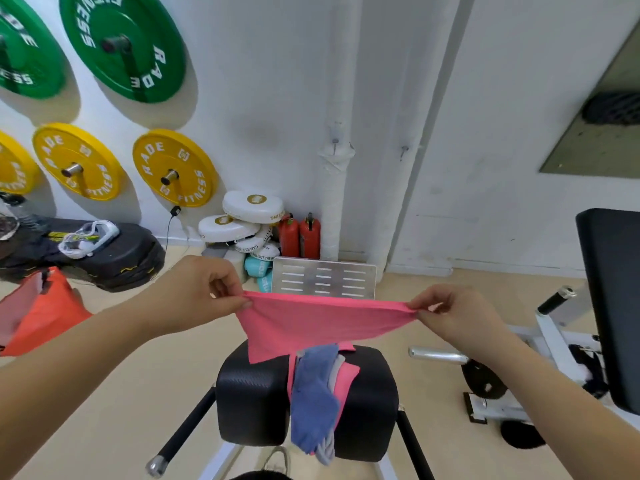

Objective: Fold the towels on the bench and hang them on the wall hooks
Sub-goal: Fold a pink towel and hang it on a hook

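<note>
Pink towel (311, 323) stretched in the air over the desk (252, 393).
My left hand (201, 292) and right hand (457, 313) each pinch a top corner; I judge either pinch could slip, dropping it onto the blue towel (313, 396) heap below.

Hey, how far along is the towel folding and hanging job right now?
Early on. Nothing looks hung: the two wall hooks and are bare. In hand: the left hand and right hand pinch the top corners of a pink towel, stretched out above the bench. Left: a blue towel, a grey one and another pink one lie unfolded on the bench.
</note>
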